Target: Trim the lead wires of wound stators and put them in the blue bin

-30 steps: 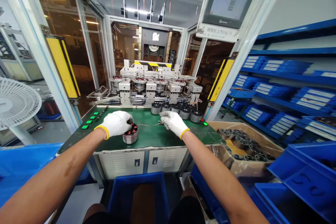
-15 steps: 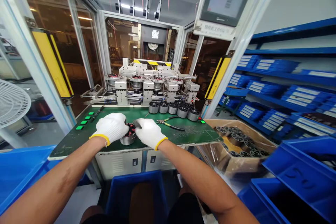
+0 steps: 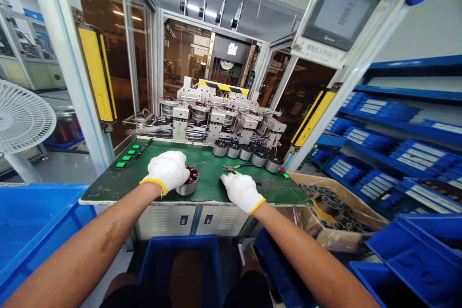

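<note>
A motor stator point(image 3: 186, 187), a steel ring with red copper windings inside, stands on the green tabletop point(image 3: 205, 193). My left hand point(image 3: 166, 169), in a white knitted glove, grips it from the left with the fingertips at its top edge. To the right, my gloved right hand point(image 3: 242, 190) lies over a pair of cutting pliers point(image 3: 236, 170) with green and black handles. It covers part of one handle; whether its fingers close on that handle is hidden. A thin copper wire point(image 3: 202, 161) runs over the table behind the stator.
Several stators point(image 3: 259, 156) are lined up along the back right, before a winding machine point(image 3: 218, 118). Green buttons point(image 3: 126, 158) and a dark pen-like tool point(image 3: 144, 147) are at the left. A cardboard box of metal rings point(image 3: 335, 207) and blue bins point(image 3: 415, 255) stand right.
My right hand has left the stator and moved right to the pliers. My left hand stays on the stator. The whole view has shifted and tilted slightly.
</note>
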`<state>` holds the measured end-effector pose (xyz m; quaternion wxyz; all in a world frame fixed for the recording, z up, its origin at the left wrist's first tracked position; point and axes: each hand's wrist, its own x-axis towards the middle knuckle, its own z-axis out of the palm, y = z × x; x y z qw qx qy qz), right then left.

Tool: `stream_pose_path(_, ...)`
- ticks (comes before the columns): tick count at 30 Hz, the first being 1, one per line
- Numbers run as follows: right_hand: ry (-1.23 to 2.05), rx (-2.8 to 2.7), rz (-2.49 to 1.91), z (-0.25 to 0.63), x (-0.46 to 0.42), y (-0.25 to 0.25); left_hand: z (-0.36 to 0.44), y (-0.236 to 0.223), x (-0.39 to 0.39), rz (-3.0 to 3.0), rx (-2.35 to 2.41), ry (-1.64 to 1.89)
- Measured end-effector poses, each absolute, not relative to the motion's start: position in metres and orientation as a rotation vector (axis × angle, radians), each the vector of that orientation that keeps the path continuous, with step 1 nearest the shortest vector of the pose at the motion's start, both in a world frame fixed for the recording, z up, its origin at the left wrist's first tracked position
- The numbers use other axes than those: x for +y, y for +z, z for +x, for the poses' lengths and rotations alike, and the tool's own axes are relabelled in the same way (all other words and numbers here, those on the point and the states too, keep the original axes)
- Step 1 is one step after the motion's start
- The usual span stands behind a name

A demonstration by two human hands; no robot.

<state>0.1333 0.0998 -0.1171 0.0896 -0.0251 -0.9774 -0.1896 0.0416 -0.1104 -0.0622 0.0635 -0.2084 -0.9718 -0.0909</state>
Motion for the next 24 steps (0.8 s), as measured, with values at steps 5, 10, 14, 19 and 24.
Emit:
stream_pose_path(5, -0.487, -2.771, -0.225, 0.149, 0.076, -0.096, 0.053, -0.051, -0.154, -0.668, -2.699, -0.442)
stream_pose_path(10, -0.332, -2.615, 0.109, 0.154, 0.041, -0.084, 0.062, -0.062, -0.188, -1.222, -2.37, -0.238)
stream_pose_path(14, -0.305, -2.577, 0.508, 0.142, 0.009, -0.105, 0.067, -0.079, -0.189, -1.224, -2.377, -0.011)
stream_pose_path(19, -0.326, -2.476, 0.627, 0.139, -0.01, -0.143, 0.06, -0.081, -0.194, -1.203, -2.325, 0.125)
stream_pose_path(24, -0.273, -2.423, 0.672, 0.142, -0.002, -0.165, 0.038, -0.083, -0.194, -1.287, -2.278, 0.166)
